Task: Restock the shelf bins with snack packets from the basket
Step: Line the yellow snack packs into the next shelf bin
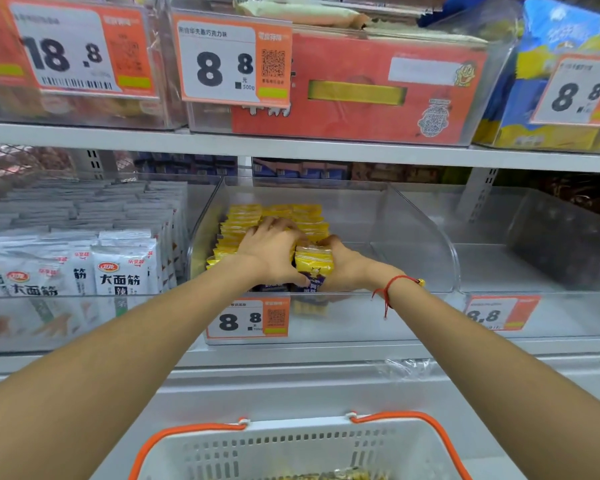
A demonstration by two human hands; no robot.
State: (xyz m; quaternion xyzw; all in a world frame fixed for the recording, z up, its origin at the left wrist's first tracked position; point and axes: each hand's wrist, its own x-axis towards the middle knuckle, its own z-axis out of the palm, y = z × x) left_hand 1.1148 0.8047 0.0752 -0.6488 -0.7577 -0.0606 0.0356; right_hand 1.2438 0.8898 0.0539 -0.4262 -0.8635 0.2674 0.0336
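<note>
I see the white shelf running across the whole view, with clear bins above and below it. Under it, the middle clear bin is where both my arms reach; it is part filled, with rows of yellow snack packets standing on edge along its left side and bare floor on its right. To its left, a neighbouring bin holds white and silver packets packed upright. Above, a red box sits in an upper bin, with blue and yellow bags to its right.

At the bottom edge, the white basket with orange handles sits just below me, a few packets showing in its bottom.

My left hand lies over the front of the yellow rows, fingers curled down onto them. My right hand, red string at the wrist, meets it; between the two grips a small stack of yellow and purple packets is clasped upright, just behind the bin's front wall. The 8.8 price tag hangs on that wall below them.
</note>
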